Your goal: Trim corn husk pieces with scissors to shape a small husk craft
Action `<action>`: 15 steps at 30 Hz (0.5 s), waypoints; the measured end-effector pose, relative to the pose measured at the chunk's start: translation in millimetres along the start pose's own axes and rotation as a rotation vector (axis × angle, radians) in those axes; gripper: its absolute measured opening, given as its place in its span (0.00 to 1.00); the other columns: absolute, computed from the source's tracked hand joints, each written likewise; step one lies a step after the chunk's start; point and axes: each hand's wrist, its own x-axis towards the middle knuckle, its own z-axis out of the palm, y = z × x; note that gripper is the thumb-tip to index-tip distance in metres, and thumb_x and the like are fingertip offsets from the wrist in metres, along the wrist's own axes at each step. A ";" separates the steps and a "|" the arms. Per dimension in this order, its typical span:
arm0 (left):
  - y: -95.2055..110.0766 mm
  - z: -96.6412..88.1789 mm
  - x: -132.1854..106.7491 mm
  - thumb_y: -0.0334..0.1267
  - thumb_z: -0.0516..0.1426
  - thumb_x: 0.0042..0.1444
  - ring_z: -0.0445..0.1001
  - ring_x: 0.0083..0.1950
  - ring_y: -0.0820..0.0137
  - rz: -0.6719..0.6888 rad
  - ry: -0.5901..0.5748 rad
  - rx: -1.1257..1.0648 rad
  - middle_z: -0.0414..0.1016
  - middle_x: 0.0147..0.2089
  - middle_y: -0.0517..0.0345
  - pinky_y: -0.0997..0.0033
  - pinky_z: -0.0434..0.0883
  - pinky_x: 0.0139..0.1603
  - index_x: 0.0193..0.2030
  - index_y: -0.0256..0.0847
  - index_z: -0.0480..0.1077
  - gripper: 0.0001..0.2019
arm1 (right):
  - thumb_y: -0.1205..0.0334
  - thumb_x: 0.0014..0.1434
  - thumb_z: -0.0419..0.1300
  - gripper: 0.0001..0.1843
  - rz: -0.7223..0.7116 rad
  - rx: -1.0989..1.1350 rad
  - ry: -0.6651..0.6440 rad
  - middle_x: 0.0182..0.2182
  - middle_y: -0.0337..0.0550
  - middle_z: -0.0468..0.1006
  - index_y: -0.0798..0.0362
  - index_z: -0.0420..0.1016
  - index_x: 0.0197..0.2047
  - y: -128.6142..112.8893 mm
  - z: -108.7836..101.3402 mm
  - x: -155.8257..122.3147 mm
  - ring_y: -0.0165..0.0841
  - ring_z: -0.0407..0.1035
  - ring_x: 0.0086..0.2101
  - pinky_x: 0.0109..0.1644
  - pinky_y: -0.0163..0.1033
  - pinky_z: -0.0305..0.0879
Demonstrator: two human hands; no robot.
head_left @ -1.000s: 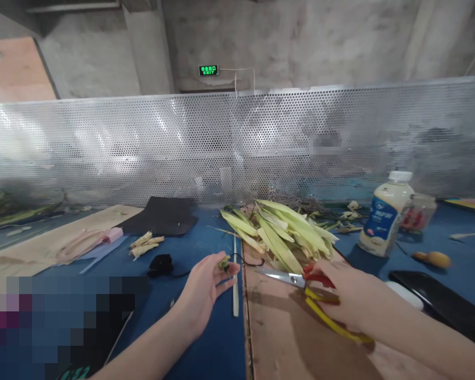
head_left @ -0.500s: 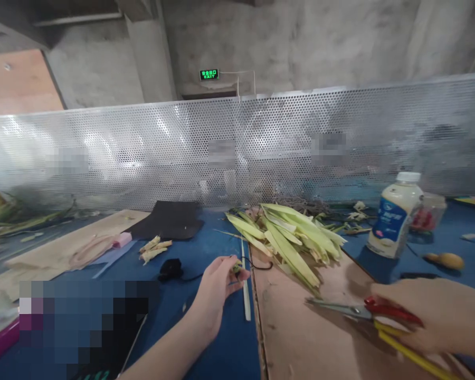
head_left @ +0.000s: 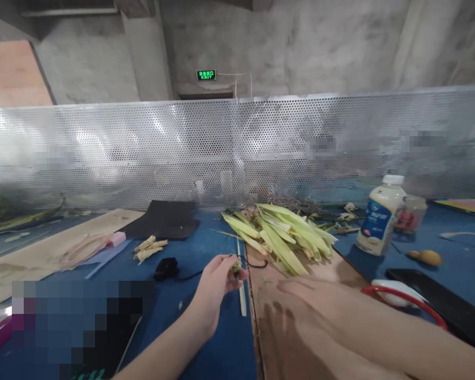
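My left hand [head_left: 217,277] pinches a small greenish bundle of corn husk [head_left: 236,266] between thumb and fingers, mostly hidden by them. A black cord [head_left: 257,264] passes at this hand, its loose end curling to the right and its other side leading to a small black ball of cord [head_left: 167,269]. My right hand [head_left: 306,295], smeared by motion, is over the cardboard with fingers stretched toward the left hand; I see nothing in it. Beyond my right forearm shows a red scissors handle [head_left: 407,301], the rest hidden. Pale green corn husks [head_left: 279,229] lie heaped past both hands.
A narrow husk strip [head_left: 242,301] lies below my left hand at the cardboard [head_left: 273,338] edge. Right are a milk bottle [head_left: 381,216], a brown gourd-shaped object [head_left: 426,257] and a black phone-like slab [head_left: 439,295]. Rolled husk pieces [head_left: 149,248] and black sheet [head_left: 162,219] lie left.
My right hand has let go of the scissors, which now lie by the black slab, and has swung left toward my left hand. The left hand keeps its pinch.
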 end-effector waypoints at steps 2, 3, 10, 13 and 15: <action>0.2 0.0 -0.3 0.41 0.55 0.51 0.69 0.33 0.69 0.002 -0.001 0.005 0.70 0.25 0.57 0.67 0.66 0.38 0.28 0.39 0.62 0.08 | 0.74 0.48 0.50 0.28 0.006 0.021 -0.022 0.50 0.48 0.69 0.53 0.64 0.54 -9.0 6.8 15.9 0.36 0.64 0.48 0.50 0.41 0.62; 0.3 0.1 -0.4 0.41 0.55 0.51 0.69 0.33 0.69 0.002 -0.004 0.007 0.70 0.25 0.58 0.67 0.66 0.38 0.28 0.39 0.62 0.08 | 0.76 0.47 0.49 0.30 0.051 0.070 -0.022 0.52 0.50 0.67 0.54 0.61 0.55 -11.4 10.8 21.5 0.37 0.62 0.51 0.52 0.43 0.59; 2.5 1.4 -2.6 0.41 0.55 0.51 0.70 0.33 0.68 -0.001 -0.022 0.014 0.70 0.25 0.57 0.67 0.67 0.38 0.27 0.39 0.62 0.08 | 0.77 0.48 0.49 0.26 -0.041 0.247 -0.043 0.51 0.49 0.66 0.56 0.64 0.52 -23.3 9.3 34.6 0.34 0.57 0.53 0.58 0.41 0.54; 2.3 1.4 -4.4 0.41 0.55 0.50 0.71 0.33 0.67 0.006 -0.030 0.011 0.70 0.25 0.57 0.66 0.67 0.38 0.27 0.39 0.63 0.08 | 0.78 0.49 0.46 0.26 -0.058 0.345 -0.040 0.49 0.44 0.69 0.53 0.66 0.51 -29.6 -4.9 35.1 0.31 0.61 0.50 0.56 0.39 0.57; 1.8 1.2 -4.7 0.41 0.55 0.50 0.71 0.33 0.67 0.011 -0.030 0.006 0.71 0.25 0.57 0.67 0.67 0.38 0.27 0.39 0.63 0.08 | 0.79 0.49 0.46 0.28 -0.057 0.337 -0.053 0.52 0.46 0.67 0.54 0.66 0.52 -31.6 -8.1 37.3 0.32 0.59 0.53 0.58 0.41 0.54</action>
